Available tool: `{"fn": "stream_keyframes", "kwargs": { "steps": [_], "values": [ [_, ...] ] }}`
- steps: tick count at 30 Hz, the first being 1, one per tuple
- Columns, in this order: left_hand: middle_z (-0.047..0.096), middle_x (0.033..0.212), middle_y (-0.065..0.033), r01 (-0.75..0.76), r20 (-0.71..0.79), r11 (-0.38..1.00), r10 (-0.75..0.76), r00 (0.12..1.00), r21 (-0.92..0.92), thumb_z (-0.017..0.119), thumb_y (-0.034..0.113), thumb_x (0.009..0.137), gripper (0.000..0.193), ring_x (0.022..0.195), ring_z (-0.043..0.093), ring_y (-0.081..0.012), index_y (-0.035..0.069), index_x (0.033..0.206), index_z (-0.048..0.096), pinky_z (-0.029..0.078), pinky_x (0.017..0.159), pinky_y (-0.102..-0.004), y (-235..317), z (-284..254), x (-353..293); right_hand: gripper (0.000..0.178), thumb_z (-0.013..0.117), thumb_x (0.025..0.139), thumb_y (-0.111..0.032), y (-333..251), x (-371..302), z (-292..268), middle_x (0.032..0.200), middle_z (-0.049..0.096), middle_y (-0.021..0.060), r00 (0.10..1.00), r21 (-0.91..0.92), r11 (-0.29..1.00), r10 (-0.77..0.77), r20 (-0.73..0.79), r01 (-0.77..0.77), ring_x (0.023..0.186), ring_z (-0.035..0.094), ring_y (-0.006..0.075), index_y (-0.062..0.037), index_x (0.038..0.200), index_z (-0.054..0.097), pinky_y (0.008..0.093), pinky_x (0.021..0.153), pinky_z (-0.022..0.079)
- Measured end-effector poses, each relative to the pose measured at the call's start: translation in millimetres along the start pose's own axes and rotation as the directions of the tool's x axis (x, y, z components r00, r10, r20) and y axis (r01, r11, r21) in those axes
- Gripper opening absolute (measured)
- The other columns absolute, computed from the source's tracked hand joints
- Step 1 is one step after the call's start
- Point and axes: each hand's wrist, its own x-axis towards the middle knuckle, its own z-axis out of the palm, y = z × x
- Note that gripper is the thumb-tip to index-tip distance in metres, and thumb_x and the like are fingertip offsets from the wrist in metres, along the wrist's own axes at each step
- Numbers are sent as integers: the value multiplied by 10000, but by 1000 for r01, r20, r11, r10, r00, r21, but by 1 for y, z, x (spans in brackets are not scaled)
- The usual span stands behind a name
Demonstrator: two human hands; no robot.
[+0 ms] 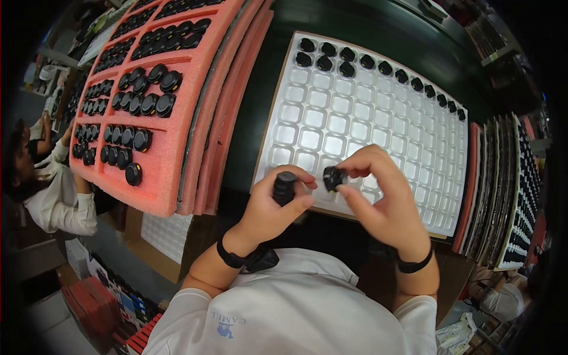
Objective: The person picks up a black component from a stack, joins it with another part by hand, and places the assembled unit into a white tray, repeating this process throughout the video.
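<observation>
My left hand (264,207) is closed round a black ribbed cylinder (284,186), which may be several round parts stacked together. Between the thumb and fingers of my right hand (387,204) is a small round black part (333,177) with a yellow mark, held just right of the left fingertips. Both hands are over the near edge of a white plastic tray (310,139) with rows of square pockets. Black parts (367,61) fill its farthest row, and a few more sit at the left of the second row.
Left of the tray, a pink foam tray (155,192) with compartments of similar black parts (142,140) rests on more foam trays (222,127). Upright trays (491,177) are stacked at the right. A person in white (56,195) is at the far left; another person (509,299) shows at lower right.
</observation>
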Motion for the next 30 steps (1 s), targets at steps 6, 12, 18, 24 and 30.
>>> {"fn": "stream_keyframes", "kwargs": {
  "steps": [6,12,18,24,30],
  "values": [
    [603,862,-31,124,33,972,-133,991,199,610,58,875,139,731,525,-64,-2,992,565,439,671,-222,-24,-1,15,166,631,827,-63,42,39,-41,860,592,21,927,-76,926,372,41,-369,761,516,84,-2,976,588,228,697,427],
    [607,810,-29,161,52,977,-169,984,137,597,51,881,110,672,513,-58,5,975,563,431,620,-218,-23,-2,21,209,650,832,-147,141,90,-77,808,616,41,894,-348,823,416,-166,-448,727,547,100,12,956,595,244,658,453],
    [610,788,-39,184,50,980,-188,981,76,583,65,890,99,650,518,-66,2,964,563,439,611,-224,-25,-4,19,225,663,808,-161,159,119,-76,816,633,93,890,-517,726,399,-220,-453,705,588,183,-1,954,604,300,670,476],
    [613,792,-44,162,43,983,-166,985,87,577,71,892,96,652,522,-68,4,960,564,442,609,-225,-24,-5,17,247,666,800,-179,140,126,-62,873,625,122,849,-675,553,478,-224,-489,786,611,237,-20,979,605,332,703,480],
    [619,805,-52,157,167,987,-159,973,20,568,98,893,109,650,524,-73,9,956,575,444,609,-226,-17,-7,20,254,654,820,-164,119,104,-54,942,583,101,985,-710,684,95,-141,-168,849,586,211,-43,1035,593,305,716,467]
  ]
}}
